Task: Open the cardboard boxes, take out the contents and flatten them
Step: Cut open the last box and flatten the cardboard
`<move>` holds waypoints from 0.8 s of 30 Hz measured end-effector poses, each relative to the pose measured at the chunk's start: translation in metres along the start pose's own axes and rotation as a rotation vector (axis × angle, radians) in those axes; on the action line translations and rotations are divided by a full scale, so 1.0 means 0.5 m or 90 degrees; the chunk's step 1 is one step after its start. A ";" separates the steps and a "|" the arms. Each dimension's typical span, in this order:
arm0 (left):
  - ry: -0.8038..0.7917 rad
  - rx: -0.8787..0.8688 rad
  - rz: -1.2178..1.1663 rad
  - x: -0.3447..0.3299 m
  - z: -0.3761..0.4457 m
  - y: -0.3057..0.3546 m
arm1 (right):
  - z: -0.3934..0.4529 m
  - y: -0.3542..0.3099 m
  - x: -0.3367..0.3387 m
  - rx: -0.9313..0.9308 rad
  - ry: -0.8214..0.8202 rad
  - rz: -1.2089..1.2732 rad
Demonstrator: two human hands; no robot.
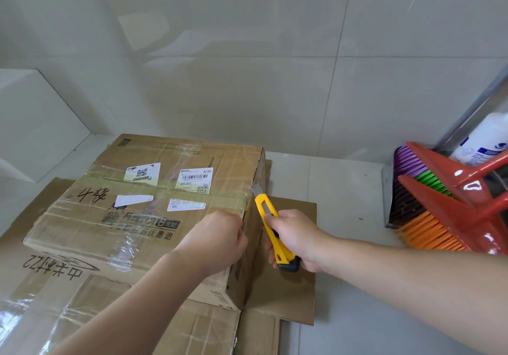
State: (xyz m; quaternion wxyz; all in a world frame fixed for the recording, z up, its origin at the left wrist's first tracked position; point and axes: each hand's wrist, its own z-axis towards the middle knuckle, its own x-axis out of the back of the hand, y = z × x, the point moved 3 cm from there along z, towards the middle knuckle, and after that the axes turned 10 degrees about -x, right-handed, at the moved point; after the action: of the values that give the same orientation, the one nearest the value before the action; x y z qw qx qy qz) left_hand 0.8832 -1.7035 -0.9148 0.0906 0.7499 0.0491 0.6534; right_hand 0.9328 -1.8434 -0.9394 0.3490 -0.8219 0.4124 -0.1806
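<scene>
One taped, labelled cardboard box [143, 211]

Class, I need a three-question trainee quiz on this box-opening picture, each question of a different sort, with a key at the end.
1. True or false: the right hand holds a yellow utility knife.
2. Where does the left hand rest? A) on the brooms B) on the taped cardboard box near its right edge C) on the white bottle
3. Fill in: the taped box sits on ______ cardboard.

Key: 1 true; 2 B; 3 flattened.
</scene>
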 end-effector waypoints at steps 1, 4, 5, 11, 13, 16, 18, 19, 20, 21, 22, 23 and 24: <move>0.002 -0.003 0.000 0.000 0.002 0.000 | -0.001 0.000 0.003 -0.003 0.006 -0.003; 0.004 -0.008 0.000 -0.002 0.004 0.001 | -0.006 -0.001 0.008 -0.009 0.014 -0.010; 0.003 -0.008 0.000 -0.002 0.004 0.001 | -0.008 -0.002 0.009 -0.011 0.014 -0.013; 0.010 -0.009 -0.001 0.003 0.016 0.002 | 0.003 -0.015 -0.002 -0.009 0.018 -0.012; 0.004 -0.010 -0.003 0.004 0.021 0.003 | 0.002 -0.012 0.000 -0.009 0.016 -0.011; 0.003 -0.009 -0.006 0.001 0.024 0.002 | -0.012 -0.004 0.013 -0.018 0.007 -0.023; 0.001 -0.008 -0.007 -0.002 0.024 0.002 | -0.017 -0.004 0.018 -0.021 0.006 -0.029; 0.000 -0.007 -0.009 -0.002 0.025 0.002 | -0.016 -0.007 0.018 -0.022 0.008 -0.032; -0.001 -0.004 -0.013 -0.001 0.027 0.003 | -0.013 -0.010 0.017 -0.024 0.011 -0.032; -0.003 -0.002 -0.016 0.001 0.030 0.004 | -0.010 -0.015 0.015 -0.024 0.014 -0.029; -0.004 0.000 -0.020 0.003 0.032 0.005 | -0.006 -0.019 0.013 -0.023 0.015 -0.022; -0.006 0.000 -0.024 0.005 0.034 0.006 | -0.005 -0.021 0.010 -0.019 0.015 -0.016; -0.008 -0.001 -0.028 0.006 0.036 0.007 | -0.006 -0.020 0.009 -0.017 0.015 -0.012</move>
State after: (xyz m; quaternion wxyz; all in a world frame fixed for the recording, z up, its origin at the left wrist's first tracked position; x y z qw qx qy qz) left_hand 0.9012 -1.7077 -0.9135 0.1058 0.7529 0.0645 0.6464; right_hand 0.9393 -1.8439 -0.9302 0.3318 -0.8281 0.4108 -0.1880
